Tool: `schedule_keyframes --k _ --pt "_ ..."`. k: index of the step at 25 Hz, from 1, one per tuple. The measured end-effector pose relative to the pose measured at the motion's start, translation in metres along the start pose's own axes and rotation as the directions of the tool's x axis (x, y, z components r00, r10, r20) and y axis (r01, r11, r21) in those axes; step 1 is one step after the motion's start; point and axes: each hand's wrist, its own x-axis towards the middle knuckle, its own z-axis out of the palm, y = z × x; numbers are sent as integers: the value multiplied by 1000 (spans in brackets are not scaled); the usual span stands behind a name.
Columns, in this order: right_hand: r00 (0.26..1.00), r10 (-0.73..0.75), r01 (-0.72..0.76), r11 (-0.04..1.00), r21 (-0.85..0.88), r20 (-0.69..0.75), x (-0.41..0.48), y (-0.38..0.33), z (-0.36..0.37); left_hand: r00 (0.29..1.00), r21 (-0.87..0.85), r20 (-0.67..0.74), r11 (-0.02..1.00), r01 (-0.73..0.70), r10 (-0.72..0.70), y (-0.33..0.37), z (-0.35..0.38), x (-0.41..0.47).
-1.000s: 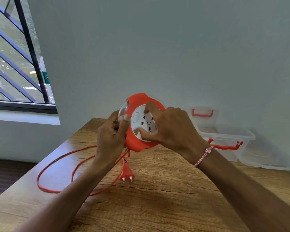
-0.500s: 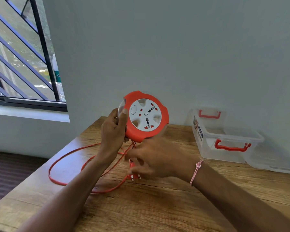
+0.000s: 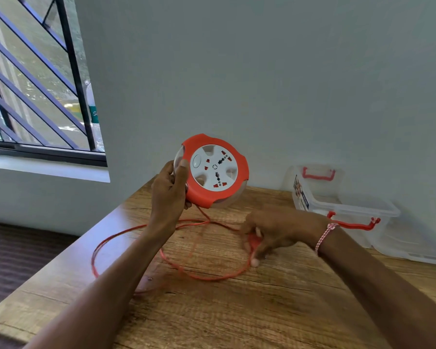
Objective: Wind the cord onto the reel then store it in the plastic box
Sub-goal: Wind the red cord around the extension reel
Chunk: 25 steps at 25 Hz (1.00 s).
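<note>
My left hand holds the round orange reel upright above the wooden table, its white socket face turned to me. The orange cord runs down from the reel's underside and lies in loose loops on the table. My right hand, blurred, is low over the table to the right of the reel with its fingers closed around the orange plug at the cord's end. The clear plastic box with red handles stands open at the back right against the wall.
The box's clear lid lies flat to the right of the box. A grey wall runs behind the table. A barred window is at the left. The table's left edge drops to a dark floor.
My right hand left the reel's socket face, dropped to the table and took the plug, carrying it to the right. The cord loops have spread wider. My left hand keeps the reel raised.
</note>
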Motion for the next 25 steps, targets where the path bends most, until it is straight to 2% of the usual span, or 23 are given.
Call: schedule_keyframes --k 2,3,5,7,10,12,13,14,16,17,18,19,21,22,25 --pt "986 164 -166 984 -72 -21 -10 15 -5 1000 -5 -7 1000 -3 3 -1 -1 1" --pt "969 220 -237 955 -176 -110 -13 19 -5 1000 -14 -10 1000 -2 2 -1 0 1" --pt "917 225 -341 871 -353 -329 -13 21 -2 1000 -31 -15 1000 1 -1 -1 0 1" --pt "901 190 -340 868 -362 -390 -7 19 1 1000 -44 -23 999 4 -5 0 1 0" --pt "886 142 -289 913 -286 -442 -4 15 -4 1000 -47 -25 999 9 -10 0 1 1" --pt "849 126 -276 934 -227 -514 -5 12 -12 1000 -57 -24 998 0 -2 0 1 0" --pt "803 93 -254 947 -197 -589 -6 10 -16 1000 -62 -22 998 -4 2 1 2 0" --pt "723 38 -208 964 -165 -690 -8 6 -20 1000 -64 -19 998 -8 7 2 2 -1" --pt "494 -81 -82 987 -139 -866 -10 -2 -26 1000 -60 -3 998 -23 23 6 2 -4" --pt "408 -128 -34 987 -155 -904 -10 -6 -28 999 -57 8 998 -34 35 7 3 -5" --pt "384 -168 -21 982 -190 -908 -10 -9 -30 998 -45 19 998 -50 51 9 5 -7" --pt "423 -198 -43 970 -238 -884 -9 -12 -30 997 -25 29 997 -77 78 11 6 -9" --pt "549 -204 -157 927 -340 -811 -8 -16 -29 987 18 51 988 -153 151 12 9 -14" --pt "575 -201 -203 904 -377 -793 -8 -17 -28 981 30 62 982 -185 182 13 10 -16" --pt "529 -202 -240 896 -374 -824 -14 -19 -33 966 39 66 967 -253 250 16 13 -21"
